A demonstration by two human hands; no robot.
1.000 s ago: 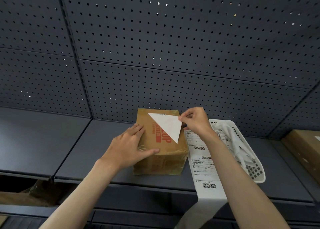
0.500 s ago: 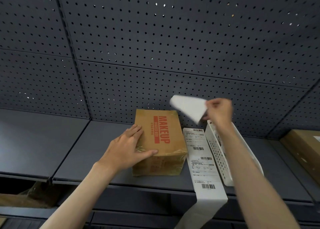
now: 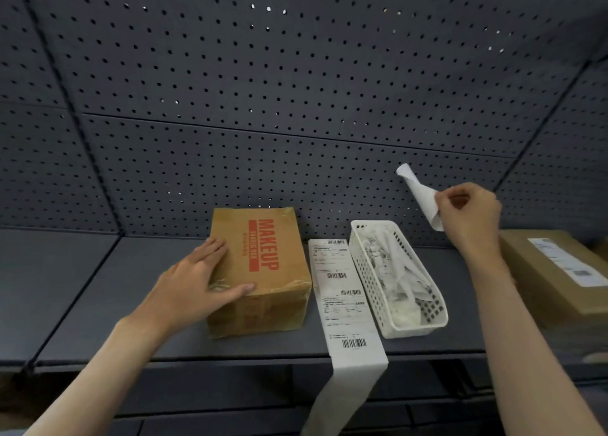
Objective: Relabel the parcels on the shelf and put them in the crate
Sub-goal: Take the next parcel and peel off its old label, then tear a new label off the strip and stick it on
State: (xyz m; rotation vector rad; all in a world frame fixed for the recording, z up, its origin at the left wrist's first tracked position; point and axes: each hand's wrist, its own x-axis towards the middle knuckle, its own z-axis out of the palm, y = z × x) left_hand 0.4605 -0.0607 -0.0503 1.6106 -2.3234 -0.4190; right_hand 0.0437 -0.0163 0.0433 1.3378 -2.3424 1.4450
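A brown cardboard parcel [image 3: 273,271] printed MAKEUP in red sits on the dark shelf [image 3: 98,304]. My left hand [image 3: 197,281] rests flat on its left top edge, thumb along the front corner. My right hand [image 3: 467,215] is raised above and right of the white basket [image 3: 371,287] and pinches a peeled white label [image 3: 418,192] that curls upward. A strip of printed barcode labels [image 3: 342,300] lies between the parcel and the basket and hangs over the shelf's front edge.
The basket holds several crumpled white label scraps. A second brown parcel [image 3: 552,277] with a white label lies at the far right of the shelf. Dark pegboard [image 3: 296,106] backs the shelf. A lower shelf level shows below.
My right hand peeled the white label off the parcel's top and carried it up and to the right, over the basket. The MAKEUP print is now uncovered. My left hand stayed put.
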